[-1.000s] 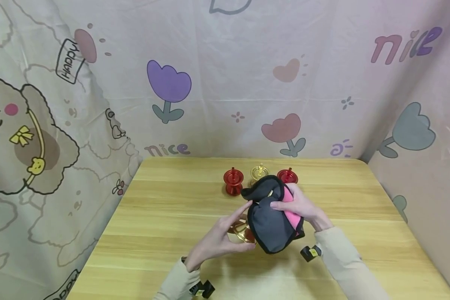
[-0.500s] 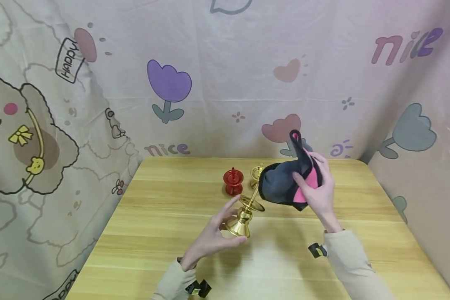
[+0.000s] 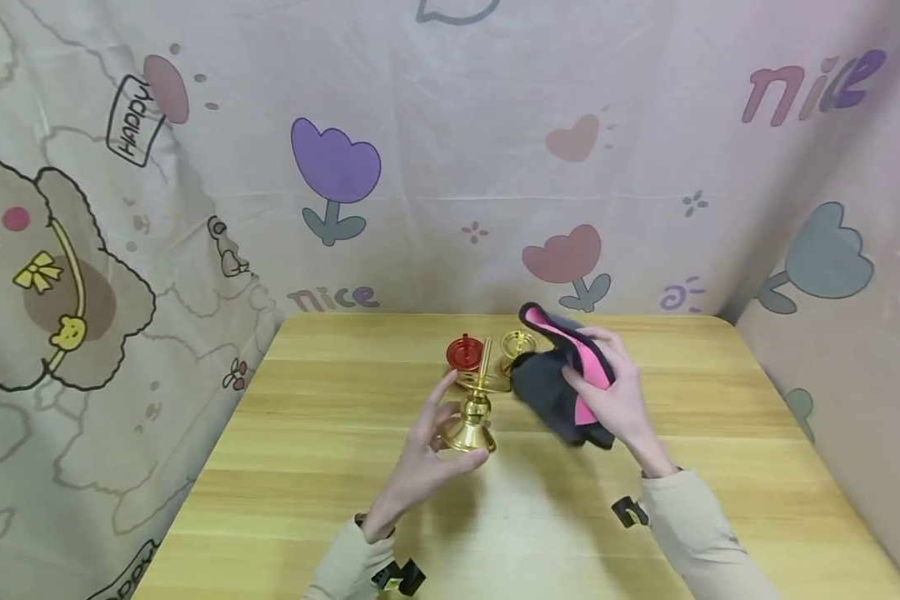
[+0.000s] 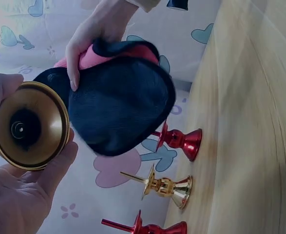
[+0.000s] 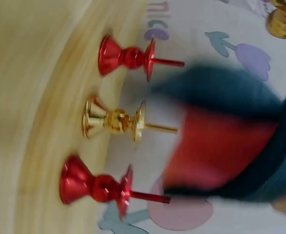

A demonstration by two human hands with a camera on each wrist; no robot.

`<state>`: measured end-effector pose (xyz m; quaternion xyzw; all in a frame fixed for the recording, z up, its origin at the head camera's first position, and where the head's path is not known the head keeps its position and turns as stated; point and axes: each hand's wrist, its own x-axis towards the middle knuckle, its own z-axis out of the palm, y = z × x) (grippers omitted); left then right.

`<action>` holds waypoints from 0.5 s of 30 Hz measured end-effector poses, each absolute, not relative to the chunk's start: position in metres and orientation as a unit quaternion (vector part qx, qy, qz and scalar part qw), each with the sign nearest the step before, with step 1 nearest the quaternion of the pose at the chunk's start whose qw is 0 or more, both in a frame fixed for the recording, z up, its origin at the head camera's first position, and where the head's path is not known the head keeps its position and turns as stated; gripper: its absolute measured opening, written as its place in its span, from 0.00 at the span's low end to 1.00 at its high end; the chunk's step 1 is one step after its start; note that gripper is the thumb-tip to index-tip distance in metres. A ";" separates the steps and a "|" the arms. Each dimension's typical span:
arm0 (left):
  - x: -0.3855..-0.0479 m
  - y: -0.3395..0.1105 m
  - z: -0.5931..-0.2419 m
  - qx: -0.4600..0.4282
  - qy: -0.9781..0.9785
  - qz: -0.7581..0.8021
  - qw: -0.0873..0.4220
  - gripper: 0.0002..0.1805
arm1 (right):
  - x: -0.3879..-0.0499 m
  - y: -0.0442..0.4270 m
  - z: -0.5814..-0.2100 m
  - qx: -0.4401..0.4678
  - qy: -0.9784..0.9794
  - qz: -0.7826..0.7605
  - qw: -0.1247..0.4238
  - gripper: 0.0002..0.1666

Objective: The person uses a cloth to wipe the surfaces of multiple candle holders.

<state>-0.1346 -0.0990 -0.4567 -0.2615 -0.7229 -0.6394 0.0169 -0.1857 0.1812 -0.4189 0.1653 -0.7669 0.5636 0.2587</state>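
Note:
My left hand holds a shiny gold candlestick by its flared base, thumb on one side and fingers on the other. It stands nearly upright above the table, its thin spike pointing up. The left wrist view shows the hollow underside of its base. My right hand grips a bunched cloth, dark grey on one face and pink on the other, with black edging. The cloth hangs just right of the candlestick; in the head view a small gap seems to separate them. Motion blurs the cloth in the right wrist view.
At the back of the wooden table stand a red candlestick, a gold one and a second red one, which cloth and hand hide in the head view. Patterned fabric hangs behind.
The cloth has come off the candlestick's upper part, swung up and right, then dropped back somewhat. My left hand has raised the candlestick and turned it from tilted to nearly upright.

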 end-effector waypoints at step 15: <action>-0.135 -0.094 -0.455 -0.265 -0.724 -0.637 -0.007 0.56 | -0.184 0.175 -0.411 0.020 -0.618 0.782 -0.074 0.08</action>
